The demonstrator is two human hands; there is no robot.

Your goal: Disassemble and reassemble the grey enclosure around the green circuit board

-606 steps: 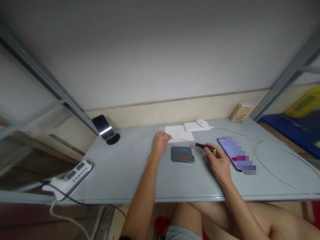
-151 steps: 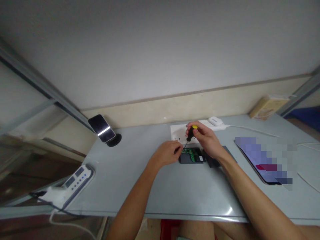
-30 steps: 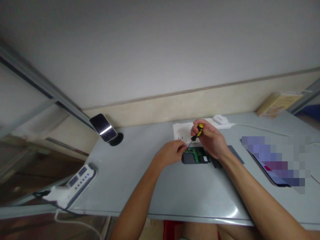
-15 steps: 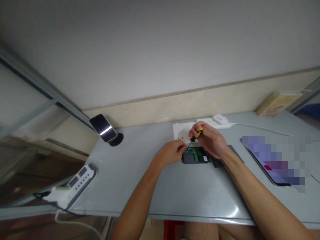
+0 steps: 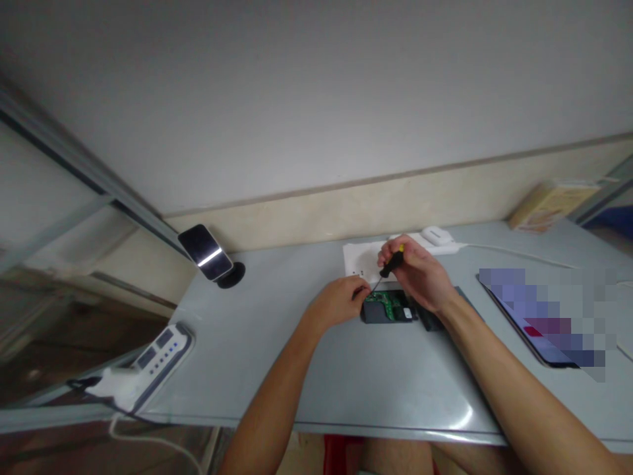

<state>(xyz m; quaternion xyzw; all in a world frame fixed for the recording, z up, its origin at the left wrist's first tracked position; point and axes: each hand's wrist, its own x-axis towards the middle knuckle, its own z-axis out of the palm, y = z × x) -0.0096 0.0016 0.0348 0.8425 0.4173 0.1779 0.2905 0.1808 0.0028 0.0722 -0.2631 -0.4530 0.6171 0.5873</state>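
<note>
A small dark device box point(image 5: 388, 309) lies opened on the grey table point(image 5: 346, 369), its green circuit board showing. My left hand point(image 5: 341, 302) is closed at the box's left end, fingertips pinched against it. My right hand point(image 5: 418, 274) is wrapped round a black and yellow screwdriver point(image 5: 390, 264), held nearly upright with its tip down at the board's left corner. The removed dark cover point(image 5: 440, 316) lies under my right wrist, partly hidden.
White paper point(image 5: 361, 258) with small screws lies behind the box. A white charger point(image 5: 435, 236) and cable are at the back, a phone point(image 5: 539, 316) at right, another phone on a stand point(image 5: 208, 254) at left, a power strip point(image 5: 143, 363) at the front-left corner.
My right hand has turned slightly on the screwdriver handle, so less yellow shows. The left hand and the box stay put.
</note>
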